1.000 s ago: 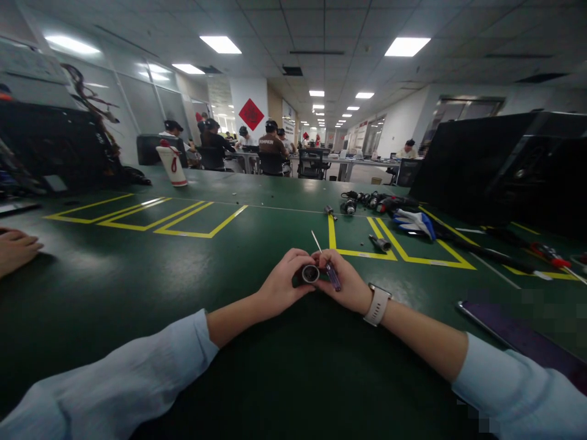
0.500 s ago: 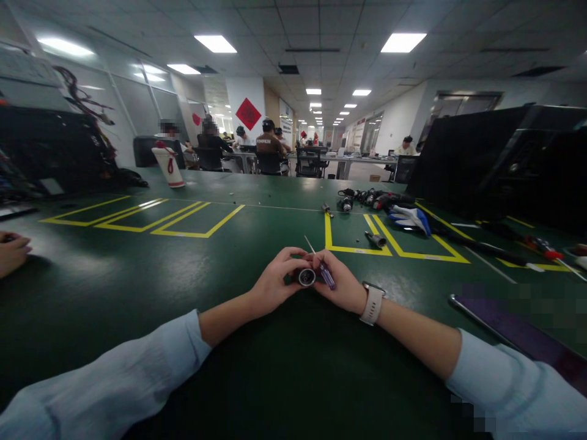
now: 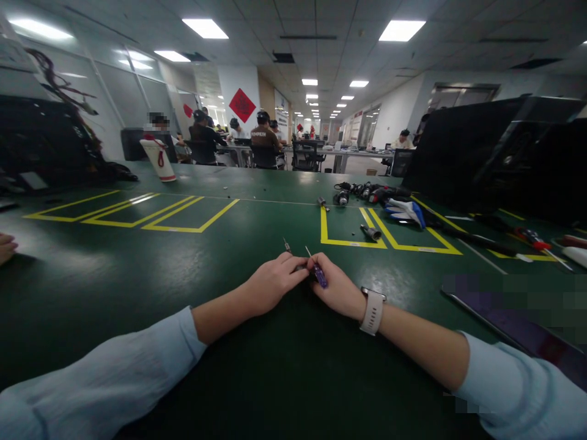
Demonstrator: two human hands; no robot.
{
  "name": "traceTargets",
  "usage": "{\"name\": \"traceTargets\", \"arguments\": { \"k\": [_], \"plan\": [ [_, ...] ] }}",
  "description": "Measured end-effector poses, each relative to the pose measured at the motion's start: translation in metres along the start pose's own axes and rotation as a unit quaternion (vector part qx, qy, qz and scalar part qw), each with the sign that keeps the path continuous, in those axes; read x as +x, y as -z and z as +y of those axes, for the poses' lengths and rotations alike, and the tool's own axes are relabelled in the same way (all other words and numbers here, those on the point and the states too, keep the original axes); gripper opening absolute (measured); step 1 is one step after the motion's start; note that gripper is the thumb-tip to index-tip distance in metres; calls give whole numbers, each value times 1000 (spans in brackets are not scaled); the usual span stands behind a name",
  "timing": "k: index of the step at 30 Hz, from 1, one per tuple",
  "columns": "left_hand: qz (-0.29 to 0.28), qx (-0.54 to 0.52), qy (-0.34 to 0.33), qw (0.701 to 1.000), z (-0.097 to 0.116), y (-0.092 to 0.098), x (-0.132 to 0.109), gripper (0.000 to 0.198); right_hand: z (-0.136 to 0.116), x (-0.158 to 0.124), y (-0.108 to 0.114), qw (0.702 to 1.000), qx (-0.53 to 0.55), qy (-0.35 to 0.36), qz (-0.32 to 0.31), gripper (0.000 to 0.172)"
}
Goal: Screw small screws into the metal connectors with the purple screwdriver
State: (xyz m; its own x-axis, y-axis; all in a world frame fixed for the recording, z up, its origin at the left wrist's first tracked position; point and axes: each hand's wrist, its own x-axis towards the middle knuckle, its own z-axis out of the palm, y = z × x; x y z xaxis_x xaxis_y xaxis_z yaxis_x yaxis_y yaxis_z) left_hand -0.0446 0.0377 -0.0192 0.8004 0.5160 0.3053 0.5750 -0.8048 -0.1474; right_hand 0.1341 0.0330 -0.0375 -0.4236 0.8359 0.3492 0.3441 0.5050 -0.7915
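Observation:
Both my hands meet just above the green table (image 3: pixel 220 379). My left hand (image 3: pixel 273 285) is closed over a dark cylindrical part, which the fingers mostly hide. Past those fingertips pokes a slim metal tip (image 3: pixel 287 246), seemingly the part's far end. In my right hand (image 3: pixel 337 283) is a small screwdriver (image 3: pixel 320 276) with a clear purple handle, its thin shaft pointing up and away. The right fingertips are close against the left ones; whether they also touch the part I cannot tell.
Beyond my hands, a grey metal fitting (image 3: pixel 371 233) lies inside yellow tape (image 3: pixel 353 243). Farther back are a smaller metal piece (image 3: pixel 322 203) and a blue-white glove (image 3: pixel 406 211). At right are a red-handled screwdriver (image 3: pixel 532 238) and a phone-like slab (image 3: pixel 509 324). Another person's hand (image 3: pixel 7 247) rests at left.
The part in my left hand has turned: its round open end no longer faces me, and a slim tip now points away. The purple screwdriver stays in my right hand. The view has shifted slightly.

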Motion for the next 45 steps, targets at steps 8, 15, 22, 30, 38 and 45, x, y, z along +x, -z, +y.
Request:
{"name": "traceTargets", "arguments": {
  "k": [8,15,22,30,38,45],
  "plan": [
    [-23,115,-91,989,5,3,3,28,3,0,-3,1000,3,31,1,24],
    [34,173,-128,976,4,2,3,24,3,0,-4,999,-3,37,14,25],
    [31,40,17,999,-2,-1,1,28,-8,-2,2,994,33,-8,100,6],
    [186,-404,319,837,-27,-31,1,33,-6,-6,12,967,195,-61,149,45],
    [208,-514,364,748,-21,-29,4,38,-4,-5,10,965,228,-93,86,46],
    [208,-531,377,730,-16,-26,6,41,-6,-3,9,974,168,-100,114,47]
  ]
}}
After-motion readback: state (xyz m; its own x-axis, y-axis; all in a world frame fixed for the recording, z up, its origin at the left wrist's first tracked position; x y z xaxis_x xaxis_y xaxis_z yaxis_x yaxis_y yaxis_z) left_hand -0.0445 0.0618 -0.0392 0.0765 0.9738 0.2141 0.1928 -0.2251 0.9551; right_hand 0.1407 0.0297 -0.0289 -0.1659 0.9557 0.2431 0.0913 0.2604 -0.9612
